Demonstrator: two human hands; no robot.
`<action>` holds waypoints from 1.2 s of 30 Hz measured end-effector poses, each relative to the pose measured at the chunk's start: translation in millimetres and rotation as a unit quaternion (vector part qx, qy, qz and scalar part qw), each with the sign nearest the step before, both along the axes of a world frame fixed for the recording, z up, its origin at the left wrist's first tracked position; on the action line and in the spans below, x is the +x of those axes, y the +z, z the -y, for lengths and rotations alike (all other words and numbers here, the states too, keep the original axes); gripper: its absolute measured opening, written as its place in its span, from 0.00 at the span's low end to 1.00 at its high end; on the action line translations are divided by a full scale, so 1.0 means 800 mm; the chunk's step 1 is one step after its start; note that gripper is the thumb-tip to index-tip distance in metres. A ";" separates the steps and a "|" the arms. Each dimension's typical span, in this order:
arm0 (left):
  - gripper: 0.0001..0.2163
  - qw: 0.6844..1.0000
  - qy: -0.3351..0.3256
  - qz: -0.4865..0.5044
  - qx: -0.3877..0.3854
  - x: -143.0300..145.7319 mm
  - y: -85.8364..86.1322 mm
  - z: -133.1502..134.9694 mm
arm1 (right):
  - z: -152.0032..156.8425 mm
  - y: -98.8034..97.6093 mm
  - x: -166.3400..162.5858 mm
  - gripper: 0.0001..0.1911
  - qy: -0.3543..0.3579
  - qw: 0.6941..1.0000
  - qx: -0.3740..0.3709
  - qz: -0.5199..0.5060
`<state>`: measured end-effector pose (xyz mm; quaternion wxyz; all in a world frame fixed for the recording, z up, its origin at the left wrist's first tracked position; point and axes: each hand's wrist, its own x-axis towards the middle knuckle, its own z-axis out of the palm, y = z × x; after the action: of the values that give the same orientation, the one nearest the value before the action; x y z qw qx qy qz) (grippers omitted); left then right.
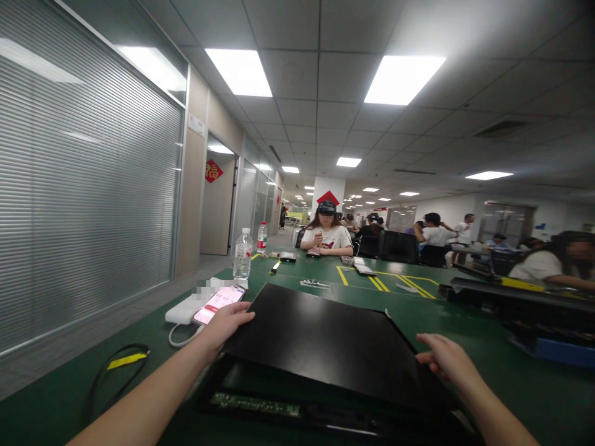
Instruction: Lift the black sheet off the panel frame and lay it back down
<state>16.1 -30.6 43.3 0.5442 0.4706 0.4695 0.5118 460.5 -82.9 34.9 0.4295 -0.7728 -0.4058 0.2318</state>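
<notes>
A thin, black, glossy screen panel [320,341] lies tilted in front of me, its near edge raised over a dark frame [334,421]. Along the frame's near side shows a strip of green circuit board [253,406]. My left hand [230,322] grips the panel's left edge, thumb on top and the other fingers hidden beneath. At the right edge is my right hand [444,356], fingers curled against the panel's side, the upper finger or thumb standing off it. What lies under the panel is mostly hidden.
A phone [223,303] rests by a white box [181,310] with a cable. Two water bottles [242,255] stand behind. A black strap [116,378] lies left; dark panels [525,297] are stacked right. A person [328,238] sits across the green table [297,272].
</notes>
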 end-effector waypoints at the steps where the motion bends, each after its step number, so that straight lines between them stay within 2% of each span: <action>1: 0.15 1.000 0.001 -0.005 0.000 0.000 -0.001 0.000 | 0.000 0.000 0.001 0.22 0.000 1.000 0.003 0.008; 9: 0.16 0.999 -0.034 -0.041 0.001 -0.003 -0.021 -0.013 | -0.009 -0.013 0.014 0.22 0.004 0.998 -0.012 0.068; 14: 0.15 0.997 -0.062 -0.046 -0.001 -0.001 -0.020 -0.010 | -0.012 -0.016 0.021 0.21 0.019 0.995 -0.022 0.092; 20: 0.12 0.996 -0.018 -0.083 0.015 0.000 -0.015 -0.004 | -0.006 -0.010 0.015 0.19 0.027 0.991 -0.037 0.126; 25: 0.12 0.994 -0.035 -0.107 0.015 0.000 -0.014 -0.003 | -0.005 -0.009 0.012 0.18 0.016 0.990 -0.034 0.134; 36: 0.10 0.988 -0.017 -0.148 0.036 0.001 -0.020 -0.006 | -0.003 -0.009 0.010 0.17 0.027 0.988 -0.036 0.150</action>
<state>17.2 -25.7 27.4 0.4603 0.5681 0.5179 0.4441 468.4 -80.6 28.0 0.3292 -0.8023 -0.4780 0.1395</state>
